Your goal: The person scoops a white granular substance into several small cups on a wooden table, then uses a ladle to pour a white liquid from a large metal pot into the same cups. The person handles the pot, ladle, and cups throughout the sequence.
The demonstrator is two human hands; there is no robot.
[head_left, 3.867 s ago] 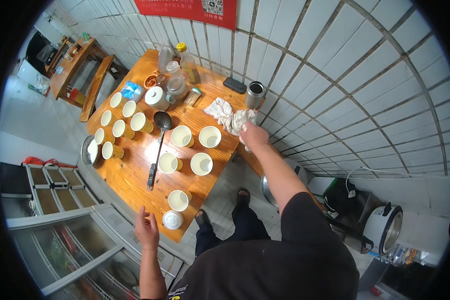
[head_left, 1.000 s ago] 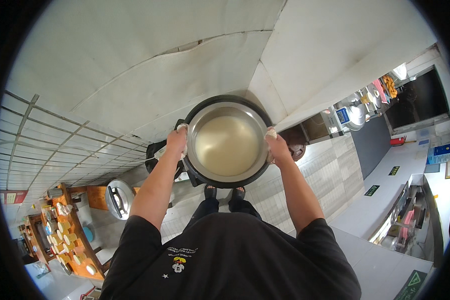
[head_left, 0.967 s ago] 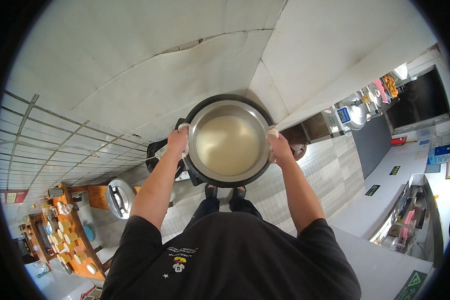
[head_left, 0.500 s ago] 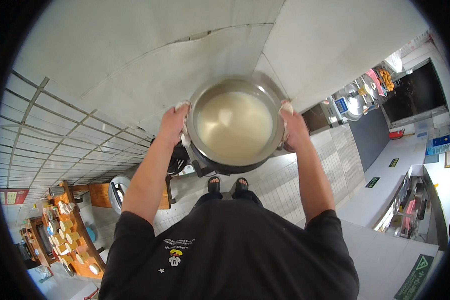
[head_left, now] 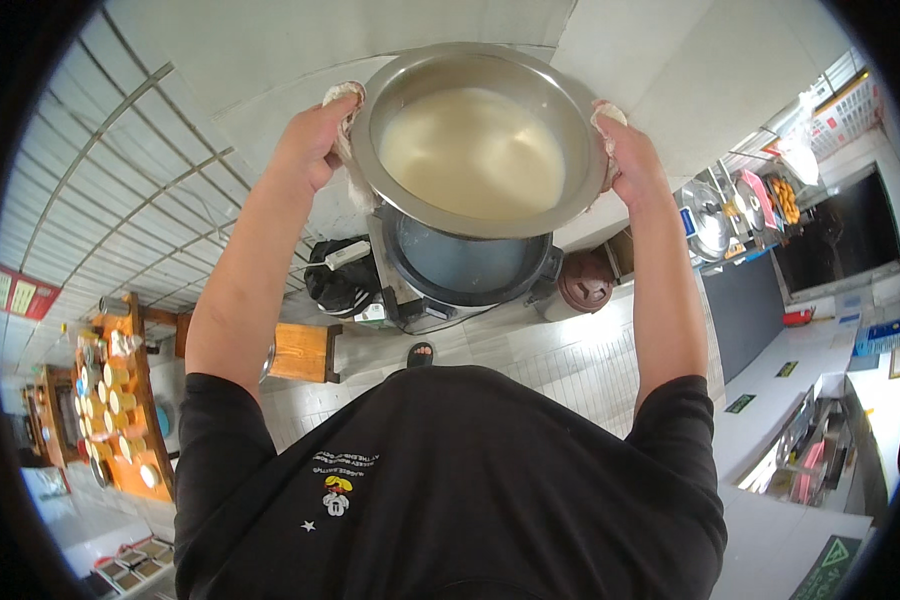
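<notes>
Between my hands hangs a wide stainless-steel pot [head_left: 440,222], partly filled with a smooth, cream-coloured liquid [head_left: 475,160]. My left hand [head_left: 313,143] is closed on its left side, a whitish cloth [head_left: 358,185] folded between the fingers and the metal. On the opposite side my right hand [head_left: 637,165] grips the pot through a second pale cloth [head_left: 607,116]. The cloths and fingers hide whatever handles are there. Below and nearer to me stands a dark-rimmed cooker [head_left: 470,268] with greyish water-like contents, its far part covered by the raised pot.
A brown lidded bin [head_left: 585,283] stands right of the cooker, and a black bag [head_left: 342,285] left of it. A wooden stool [head_left: 306,352] is on the floor. Wire grid lines the left wall; white panels rise ahead. A wooden table [head_left: 142,400] holding several cups stands far left.
Both hands have raised the pot and carried it away from my body, uncovering the cooker beneath. The bin and black bag now show more fully.
</notes>
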